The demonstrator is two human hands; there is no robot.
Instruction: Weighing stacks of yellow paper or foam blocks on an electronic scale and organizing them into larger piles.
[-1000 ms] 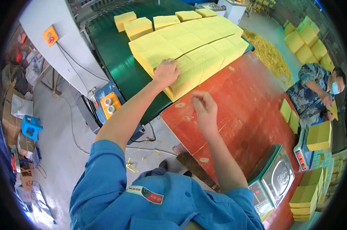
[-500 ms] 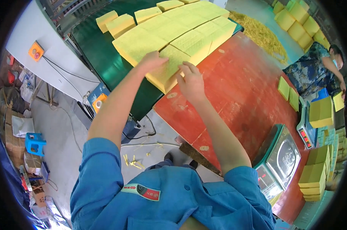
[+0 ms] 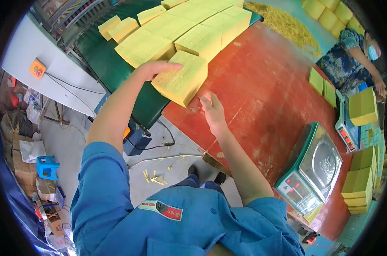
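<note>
Head view. L. hand (image 3: 157, 70): at l. side of yel. block (image 3: 180, 79), one digit extended across its top; other fingers hidden, grip can't tell. R. hand (image 3: 214, 113): fingers part-bent, loosely spread, nothing held, just beside block's r. side. Block: nr. end of yel. block rows (image 3: 159, 36), set askew to them, where green tabletop (image 3: 146, 102) meets red tabletop (image 3: 262, 94). Also: green-rimmed scale (image 3: 311, 170), r.; co-worker (image 3: 341, 59), upper r.; blue stool (image 3: 47, 167), l., on floor.
</note>
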